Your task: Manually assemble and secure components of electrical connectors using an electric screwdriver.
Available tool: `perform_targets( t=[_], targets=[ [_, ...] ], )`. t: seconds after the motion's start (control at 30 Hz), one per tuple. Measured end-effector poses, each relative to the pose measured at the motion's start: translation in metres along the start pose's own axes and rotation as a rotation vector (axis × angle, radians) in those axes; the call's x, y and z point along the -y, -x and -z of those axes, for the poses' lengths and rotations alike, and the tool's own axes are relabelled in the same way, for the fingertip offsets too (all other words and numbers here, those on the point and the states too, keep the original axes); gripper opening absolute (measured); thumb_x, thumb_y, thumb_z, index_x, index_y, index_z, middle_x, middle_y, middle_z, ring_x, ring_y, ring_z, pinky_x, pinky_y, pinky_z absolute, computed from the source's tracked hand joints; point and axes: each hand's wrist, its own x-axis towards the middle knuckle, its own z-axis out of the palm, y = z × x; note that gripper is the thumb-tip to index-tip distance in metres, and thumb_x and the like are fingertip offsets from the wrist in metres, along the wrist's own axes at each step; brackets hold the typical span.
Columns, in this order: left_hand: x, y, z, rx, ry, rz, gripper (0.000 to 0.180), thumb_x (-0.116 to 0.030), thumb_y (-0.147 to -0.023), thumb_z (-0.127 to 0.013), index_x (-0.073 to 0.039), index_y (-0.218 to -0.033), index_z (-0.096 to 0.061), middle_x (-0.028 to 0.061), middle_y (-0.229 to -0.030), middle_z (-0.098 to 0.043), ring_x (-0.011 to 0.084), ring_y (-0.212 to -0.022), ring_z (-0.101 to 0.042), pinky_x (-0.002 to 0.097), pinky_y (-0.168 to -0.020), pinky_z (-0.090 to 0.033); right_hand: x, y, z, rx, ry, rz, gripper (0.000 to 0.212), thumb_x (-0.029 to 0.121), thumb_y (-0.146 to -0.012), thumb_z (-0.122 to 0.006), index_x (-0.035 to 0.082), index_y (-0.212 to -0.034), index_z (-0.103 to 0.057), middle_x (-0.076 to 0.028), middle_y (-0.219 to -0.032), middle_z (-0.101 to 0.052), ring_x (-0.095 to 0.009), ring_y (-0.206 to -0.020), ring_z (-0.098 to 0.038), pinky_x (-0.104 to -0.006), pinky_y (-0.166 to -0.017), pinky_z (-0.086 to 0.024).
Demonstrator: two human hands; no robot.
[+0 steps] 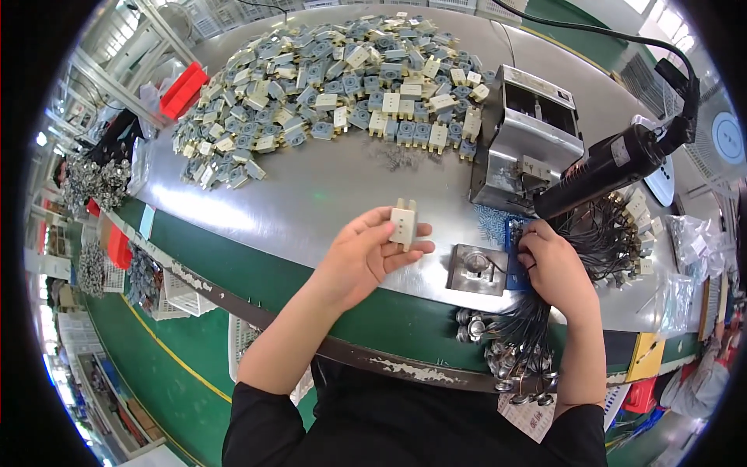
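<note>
My left hand holds up a small cream block with brass pins, pinched between thumb and fingers above the steel tabletop. My right hand is bent down over a small blue tray, its fingers curled together. Whatever is between those fingertips is hidden. Just left of it lies a square metal fixture with a round metal disc in it, and a dark wire runs from there toward the right hand. Black wires pass under the right wrist to several round metal discs at the table's front edge.
A big heap of grey and cream blocks covers the far table. A metal box-shaped machine stands right of it. A black cylindrical power screwdriver slants above the right hand. Wired blocks lie at right; a red bin sits far left.
</note>
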Motion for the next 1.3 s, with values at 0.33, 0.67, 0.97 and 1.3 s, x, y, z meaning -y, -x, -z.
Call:
perform_targets(
  t=[0.33, 0.67, 0.97, 1.3],
  targets=[
    [0.016, 0.003, -0.018, 0.084, -0.491, -0.232, 0.049, 0.007, -0.094, -0.073, 0.001, -0.138, -0.053, 0.0158, -0.124, -0.067, 0.0237, -0.116, -0.068, 0.0369, -0.100, -0.058, 0.001, 0.001, 0.003, -0.001, 0.033, -0.001, 0.017, -0.009, -0.086, -0.062, -0.004, -0.102, -0.061, -0.021, -0.101, -0.065, -0.044, -0.091, -0.065, -0.0496, -0.081, -0.052],
    [0.034, -0.008, -0.034, 0.104, -0.708, -0.401, 0.050, 0.010, -0.081, -0.085, -0.001, -0.125, -0.062, 0.0088, -0.118, -0.068, 0.0171, -0.116, -0.066, 0.0333, -0.100, -0.056, -0.011, 0.020, -0.003, -0.210, -0.247, -0.059, 0.010, -0.010, -0.096, -0.058, -0.002, -0.102, -0.061, -0.012, -0.081, -0.065, -0.019, -0.073, -0.067, -0.0328, -0.068, -0.052],
    [0.053, -0.043, -0.038, 0.239, -1.507, -0.934, 0.032, -0.006, -0.078, -0.080, -0.006, -0.107, -0.069, 0.0090, -0.104, -0.073, 0.0237, -0.071, -0.072, 0.0327, -0.064, -0.060, -0.010, 0.022, 0.004, -0.353, -0.299, 0.019, 0.015, -0.005, -0.090, -0.072, -0.002, -0.104, -0.069, -0.016, -0.091, -0.074, -0.029, -0.080, -0.074, -0.0350, -0.073, -0.058],
    [0.039, -0.040, -0.059, 0.284, -1.388, -0.520, 0.038, -0.005, -0.079, -0.077, -0.007, -0.116, -0.070, 0.0073, -0.091, -0.075, 0.0222, -0.068, -0.071, 0.0338, -0.066, -0.058, -0.011, 0.024, 0.003, -0.406, -0.313, 0.044, 0.014, -0.011, -0.087, -0.070, -0.002, -0.097, -0.071, -0.011, -0.083, -0.073, -0.020, -0.074, -0.073, -0.0303, -0.069, -0.057]
  ],
)
